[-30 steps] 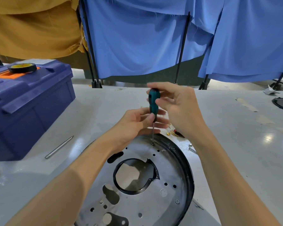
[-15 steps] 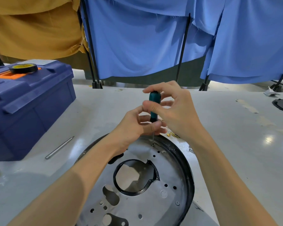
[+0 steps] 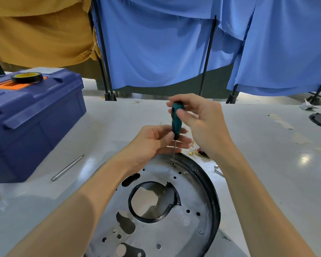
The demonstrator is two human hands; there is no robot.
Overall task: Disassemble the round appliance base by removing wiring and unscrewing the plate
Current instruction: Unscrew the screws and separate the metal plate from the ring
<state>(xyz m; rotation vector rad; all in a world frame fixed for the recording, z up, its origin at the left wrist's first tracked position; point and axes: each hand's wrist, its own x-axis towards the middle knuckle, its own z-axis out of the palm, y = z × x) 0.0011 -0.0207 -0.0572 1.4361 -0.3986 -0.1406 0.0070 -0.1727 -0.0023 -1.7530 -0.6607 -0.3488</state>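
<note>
1. A pale surface (image 3: 258,149) filled the lower two-thirds of the frame. Blue cloths (image 3: 156,49) hung on black stands across the top, and a mustard cloth (image 3: 35,34) hung at the upper left.
2. A blue toolbox (image 3: 35,123) sat shut at the left edge of the surface.
3. The round appliance base (image 3: 214,197) lay flat at the bottom centre, between the person's forearms. Its metal plate (image 3: 191,197) faced up, full of holes and with a black-ringed opening in the middle.
4. The right hand (image 3: 202,125) was just above centre, thumb and fingertips pinched round the top of a screwdriver (image 3: 176,119).
5. The left hand (image 3: 152,143) sat below and beside it. Its fingers were curled behind the bottom of the teal handle and its thumb pressed on the front.
6. The screwdriver stood nearly upright, its tip in a hole at the plate's far edge, just inside the black rim.
7. A thin metal rod (image 3: 67,167) lay on the surface between toolbox and base.
8. A roll of black tape (image 3: 27,77) rested on the toolbox lid.
9. Loose wiring (image 3: 195,152) with gold terminals lay just beyond the base, partly behind the right wrist.
10. A couple of screws (image 3: 218,171) lay beside the rim on the right.
</note>
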